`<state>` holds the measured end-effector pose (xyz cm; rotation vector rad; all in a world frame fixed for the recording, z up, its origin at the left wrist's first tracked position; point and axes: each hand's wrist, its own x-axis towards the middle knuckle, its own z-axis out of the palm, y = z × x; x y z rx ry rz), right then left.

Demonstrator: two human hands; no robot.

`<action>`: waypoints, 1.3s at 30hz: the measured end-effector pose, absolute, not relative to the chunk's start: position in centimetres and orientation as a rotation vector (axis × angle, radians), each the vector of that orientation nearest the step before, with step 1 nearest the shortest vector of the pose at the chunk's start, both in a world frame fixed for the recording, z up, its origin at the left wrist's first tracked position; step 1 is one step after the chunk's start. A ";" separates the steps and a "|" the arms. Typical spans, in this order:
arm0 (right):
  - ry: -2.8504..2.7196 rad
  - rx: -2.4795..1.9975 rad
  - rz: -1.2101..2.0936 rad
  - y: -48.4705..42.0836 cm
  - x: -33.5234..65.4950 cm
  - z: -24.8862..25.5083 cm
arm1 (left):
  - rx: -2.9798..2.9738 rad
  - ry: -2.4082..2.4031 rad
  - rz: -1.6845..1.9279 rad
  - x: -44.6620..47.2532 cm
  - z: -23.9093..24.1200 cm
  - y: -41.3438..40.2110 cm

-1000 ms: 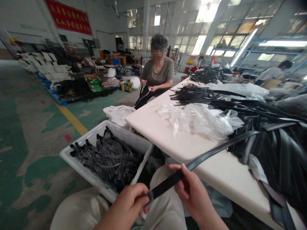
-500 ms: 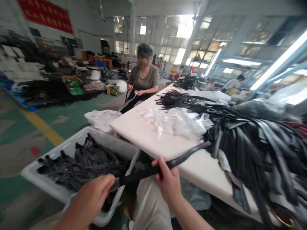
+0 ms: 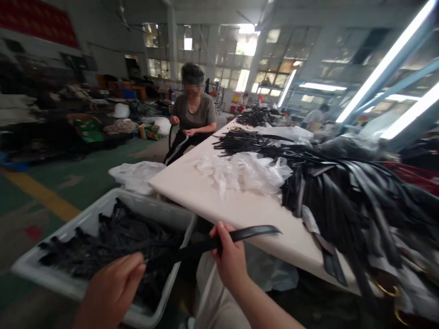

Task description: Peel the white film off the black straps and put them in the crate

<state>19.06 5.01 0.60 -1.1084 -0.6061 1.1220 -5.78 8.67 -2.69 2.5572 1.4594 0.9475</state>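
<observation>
A long black strap [image 3: 247, 234] runs from over the white bin [image 3: 85, 224] to the white table's [image 3: 240, 210] near edge. My right hand [image 3: 229, 258] grips it near its middle, thumb on top. My left hand [image 3: 111, 292] pinches the strap's left end above the bin, which holds several black straps [image 3: 113, 237]. A big heap of black straps [image 3: 353, 201] covers the table's right side.
Crumpled clear plastic bags [image 3: 240, 171] lie mid-table. A seated person [image 3: 192, 114] at the table's far end handles a strap. A white bag [image 3: 135, 176] lies on the floor beyond the bin. More people and goods fill the hall behind.
The strap has been pulled left off the pile, its free end now at the table edge. My left hand moved left over the bin. The view swung right.
</observation>
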 end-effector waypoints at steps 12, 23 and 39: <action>-0.945 -1.108 1.062 1.2 16.3 -1.3 | 2.490 1.403 0.970 -0.7 -1.6 5.1; -1.304 -1.265 0.882 2.4 15.2 0.5 | 1.942 1.055 1.026 0.1 1.1 6.0; -1.378 -1.039 1.078 5.8 14.8 5.1 | 1.656 0.930 0.974 -1.1 2.6 8.3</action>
